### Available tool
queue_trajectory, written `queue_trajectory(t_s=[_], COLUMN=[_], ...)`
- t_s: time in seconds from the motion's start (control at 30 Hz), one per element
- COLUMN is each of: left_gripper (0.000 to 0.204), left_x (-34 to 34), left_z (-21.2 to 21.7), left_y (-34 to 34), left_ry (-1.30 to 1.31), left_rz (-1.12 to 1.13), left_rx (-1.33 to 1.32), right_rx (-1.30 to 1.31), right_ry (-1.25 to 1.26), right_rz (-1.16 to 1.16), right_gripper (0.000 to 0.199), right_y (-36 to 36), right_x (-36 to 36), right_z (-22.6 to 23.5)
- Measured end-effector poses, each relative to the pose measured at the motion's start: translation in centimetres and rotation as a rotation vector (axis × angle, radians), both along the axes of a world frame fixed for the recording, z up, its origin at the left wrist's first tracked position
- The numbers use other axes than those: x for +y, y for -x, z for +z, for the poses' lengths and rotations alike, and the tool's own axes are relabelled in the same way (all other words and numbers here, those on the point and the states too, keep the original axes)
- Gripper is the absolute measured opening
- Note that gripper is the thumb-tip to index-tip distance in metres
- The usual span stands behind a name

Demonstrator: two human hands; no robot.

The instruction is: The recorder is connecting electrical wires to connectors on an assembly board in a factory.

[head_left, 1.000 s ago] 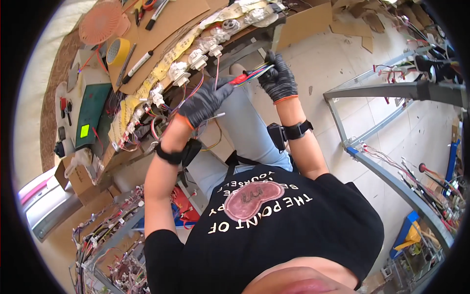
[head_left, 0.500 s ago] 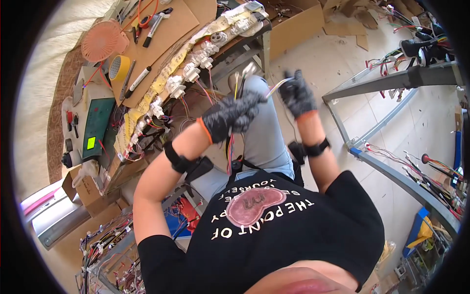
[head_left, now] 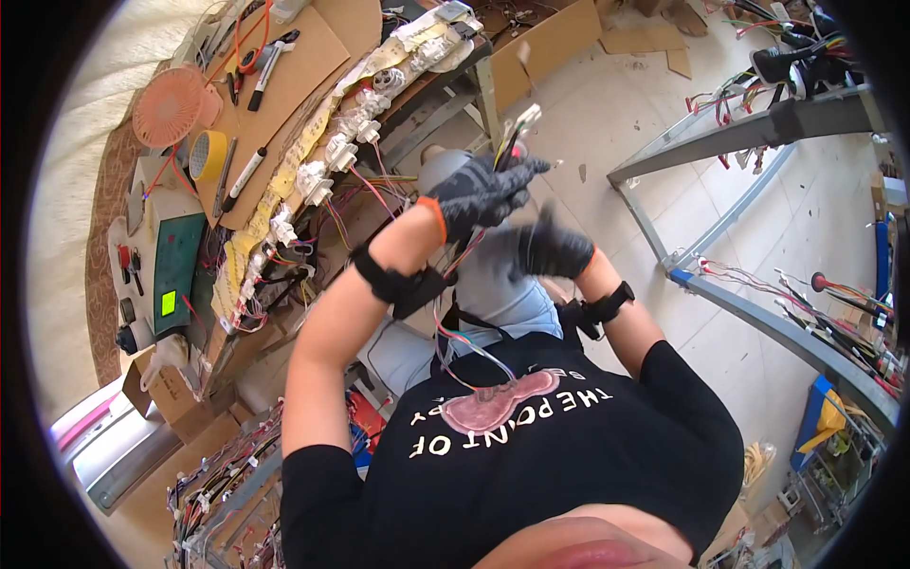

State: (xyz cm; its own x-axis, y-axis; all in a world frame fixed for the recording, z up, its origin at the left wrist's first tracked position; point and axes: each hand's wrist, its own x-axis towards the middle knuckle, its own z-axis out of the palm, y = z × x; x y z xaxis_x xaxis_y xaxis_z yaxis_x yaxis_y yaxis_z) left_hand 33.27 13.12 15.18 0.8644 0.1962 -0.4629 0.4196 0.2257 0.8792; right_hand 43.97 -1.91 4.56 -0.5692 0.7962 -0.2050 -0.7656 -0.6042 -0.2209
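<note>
My left hand [head_left: 479, 194], in a dark grey glove with an orange cuff, is closed around a wire harness [head_left: 474, 345]. White connectors [head_left: 527, 118] on its wire ends stick out beyond the fingers, with a small red part beside them. The harness's coloured wires trail below the hand and loop over my lap and shirt. My right hand [head_left: 557, 250], gloved the same way, is just below and to the right, over my knee. Motion smears its fingers, and I cannot make out anything in them.
On the left, a bench carries a row of white connectors [head_left: 313, 182] along a yellow-taped board, plus a pink fan [head_left: 171, 108], yellow tape roll [head_left: 209, 156] and markers. A metal frame [head_left: 758, 142] hung with wires stands right. An open cardboard box [head_left: 545, 52] sits ahead.
My right hand has dropped from beyond the knee down toward my lap, away from the pale wire end. My left hand has moved slightly right and up with the wire harness.
</note>
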Motion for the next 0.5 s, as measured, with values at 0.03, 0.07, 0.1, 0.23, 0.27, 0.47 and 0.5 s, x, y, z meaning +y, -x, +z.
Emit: queue_trajectory(t_s=[0.03,0.07,0.1,0.23,0.27,0.47,0.5], left_gripper=[0.03,0.029,0.029,0.027,0.027,0.03,0.028], left_x=[-0.7,-1.2,-1.8,-2.4,-2.5,-2.2,-2.3], left_z=[-0.8,-1.3,-1.1,-2.6,-3.1,-5.4,-5.8], left_y=[0.4,0.8,1.5,2.7,2.7,3.8,3.9], left_ry=[0.039,0.078,0.188,0.21,0.21,0.318,0.349], left_rz=[0.077,0.156,0.181,0.223,0.227,0.54,0.604], left_rx=[0.094,0.188,0.136,0.147,0.14,-0.051,-0.09], right_rx=[0.264,0.096,0.149,-0.161,-0.077,-0.452,-0.56], right_ry=[-0.102,-0.093,0.008,0.359,0.237,0.345,0.258], right_rz=[-0.152,-0.241,-0.398,-0.86,-0.79,-0.683,-0.732], right_gripper=[0.1,0.105,0.099,0.068,0.059,0.049,0.049], right_y=[-1.1,-2.1,-2.1,-4.2,-5.0,-2.7,-2.7], right_x=[2.4,4.0,5.7,11.1,11.5,13.6,14.1], right_z=[-0.3,-0.1,1.0,-5.0,-5.1,3.3,3.0])
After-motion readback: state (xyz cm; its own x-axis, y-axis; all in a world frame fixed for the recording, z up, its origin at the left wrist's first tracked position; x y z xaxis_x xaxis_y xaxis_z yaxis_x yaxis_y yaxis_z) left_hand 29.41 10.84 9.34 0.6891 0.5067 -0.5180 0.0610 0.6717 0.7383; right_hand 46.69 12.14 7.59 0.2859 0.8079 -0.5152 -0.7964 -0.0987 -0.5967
